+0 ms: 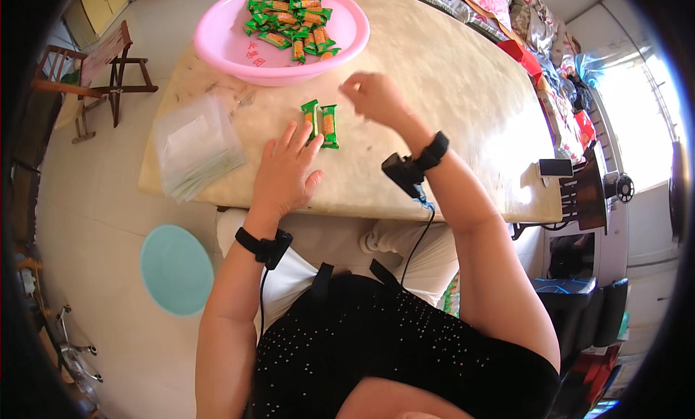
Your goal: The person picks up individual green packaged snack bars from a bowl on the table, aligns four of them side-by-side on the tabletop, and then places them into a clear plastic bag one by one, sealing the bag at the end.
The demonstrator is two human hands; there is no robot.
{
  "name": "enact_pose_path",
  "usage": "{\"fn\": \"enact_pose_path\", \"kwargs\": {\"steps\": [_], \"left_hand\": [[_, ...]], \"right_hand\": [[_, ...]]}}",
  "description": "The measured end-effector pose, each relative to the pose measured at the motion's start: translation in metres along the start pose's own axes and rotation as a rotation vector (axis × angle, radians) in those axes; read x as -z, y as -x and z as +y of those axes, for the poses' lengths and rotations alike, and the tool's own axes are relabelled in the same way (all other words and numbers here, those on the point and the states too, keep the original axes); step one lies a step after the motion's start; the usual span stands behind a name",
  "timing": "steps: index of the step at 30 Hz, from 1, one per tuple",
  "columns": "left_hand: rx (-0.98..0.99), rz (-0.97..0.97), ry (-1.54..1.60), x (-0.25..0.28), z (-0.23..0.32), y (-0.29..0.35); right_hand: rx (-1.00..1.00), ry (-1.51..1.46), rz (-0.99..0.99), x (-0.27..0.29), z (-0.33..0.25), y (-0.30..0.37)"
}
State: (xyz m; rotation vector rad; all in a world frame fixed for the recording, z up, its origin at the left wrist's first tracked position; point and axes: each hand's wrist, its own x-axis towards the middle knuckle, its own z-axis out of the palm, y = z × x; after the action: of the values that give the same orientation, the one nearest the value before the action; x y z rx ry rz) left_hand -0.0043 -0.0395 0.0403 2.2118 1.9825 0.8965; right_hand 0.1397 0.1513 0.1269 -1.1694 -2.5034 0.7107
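Two small green snack packets with orange middles lie side by side on the table. My left hand (288, 169) is open, palm down, with its fingertips at the left packet (310, 118) and partly over it. Just to the right is the other packet (330, 126), its printed side up. My right hand (378, 99) is raised to the right of the packets, below the pink basin (282, 73). Its fingers are loosely bent and apart, slightly blurred, and no object shows in them. A pile of similar packets (293, 21) fills part of the basin.
Clear plastic bags (199, 147) lie in a stack at the table's left edge. A light blue basin (176, 270) stands on the floor at the left. A phone (555, 168) is at the right edge. Cables hang from black wrist devices (276, 248) on both my arms.
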Motion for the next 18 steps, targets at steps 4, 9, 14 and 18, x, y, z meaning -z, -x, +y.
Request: {"fn": "enact_pose_path", "kwargs": {"steps": [4,9,14,18], "left_hand": [[0.014,0.013,0.009,0.005,0.0,-0.001],[0.073,0.006,0.054,0.005,0.003,-0.003],[0.09,-0.002,0.107,0.012,0.003,-0.006],[0.105,-0.015,0.129,0.014,0.001,-0.006]], "right_hand": [[0.288,0.075,0.267,0.033,-0.01,-0.048],[0.424,0.182,0.065,0.03,0.02,-0.118],[0.417,0.458,-0.254,0.014,0.029,-0.166],[0.235,0.639,-0.509,0.007,0.014,-0.182]]}}
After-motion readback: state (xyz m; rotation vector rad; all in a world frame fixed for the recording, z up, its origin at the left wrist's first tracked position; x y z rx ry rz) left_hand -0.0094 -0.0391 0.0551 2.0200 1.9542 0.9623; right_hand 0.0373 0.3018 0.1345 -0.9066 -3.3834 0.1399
